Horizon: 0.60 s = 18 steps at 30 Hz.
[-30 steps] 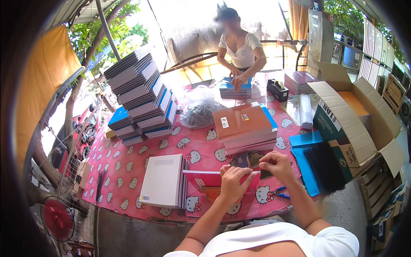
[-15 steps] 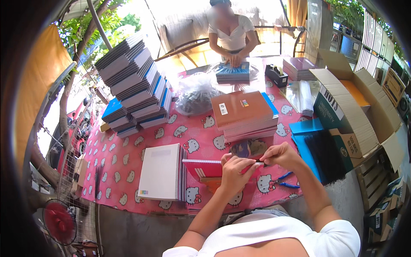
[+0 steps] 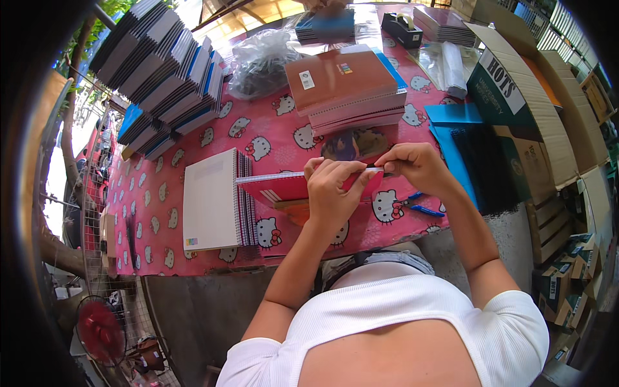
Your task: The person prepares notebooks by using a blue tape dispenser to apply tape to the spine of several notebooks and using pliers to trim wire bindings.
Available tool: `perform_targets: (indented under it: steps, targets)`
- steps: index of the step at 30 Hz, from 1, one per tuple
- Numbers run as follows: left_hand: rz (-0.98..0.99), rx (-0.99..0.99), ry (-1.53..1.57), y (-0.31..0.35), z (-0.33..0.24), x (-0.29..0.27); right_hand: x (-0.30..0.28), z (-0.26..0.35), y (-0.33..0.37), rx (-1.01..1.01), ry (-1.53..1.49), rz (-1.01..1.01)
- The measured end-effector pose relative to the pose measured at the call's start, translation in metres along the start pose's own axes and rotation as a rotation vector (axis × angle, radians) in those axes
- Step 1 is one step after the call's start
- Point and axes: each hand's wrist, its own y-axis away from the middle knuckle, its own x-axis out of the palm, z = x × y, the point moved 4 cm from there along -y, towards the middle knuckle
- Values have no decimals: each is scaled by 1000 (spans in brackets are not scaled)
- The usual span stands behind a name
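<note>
A red-pink spiral notebook (image 3: 284,190) stands on its edge in front of me, bound edge upward. My left hand (image 3: 335,188) grips it near its right end, thumb on the near side and fingers over the top. At the right end of that bound edge my right hand (image 3: 416,166) is closed in a pinch; what sits between its fingertips is too small to make out. Blue-handled pliers (image 3: 422,205) lie on the table just below my right hand. A stack of white-covered spiral notebooks (image 3: 213,203) lies left of the red-pink one.
Brown-covered notebooks (image 3: 345,80) are stacked beyond my hands. Tall notebook piles (image 3: 167,84) lean at the far left, beside a clear plastic bag (image 3: 261,61). Black binding coils (image 3: 487,171) lie on blue sheets (image 3: 445,138) at right, near an open carton (image 3: 516,97). A tape dispenser (image 3: 402,29) stands far back.
My view has tilted down, so the table sits higher and the person across is mostly out of sight. Both hands stay at the red-pink notebook's bound edge.
</note>
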Motion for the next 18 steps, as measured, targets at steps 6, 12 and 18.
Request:
perform_targets:
  steps: [6,12,18]
  targets:
    - [34,-25,13,-2,0,0,1,4,3,-112,154,18]
    - [-35,-36,-244,0,-3,-9,-1,12,9,-278,307,-87]
    - [-2,6,-177,6,12,-14,4,22,8,-208,402,-84]
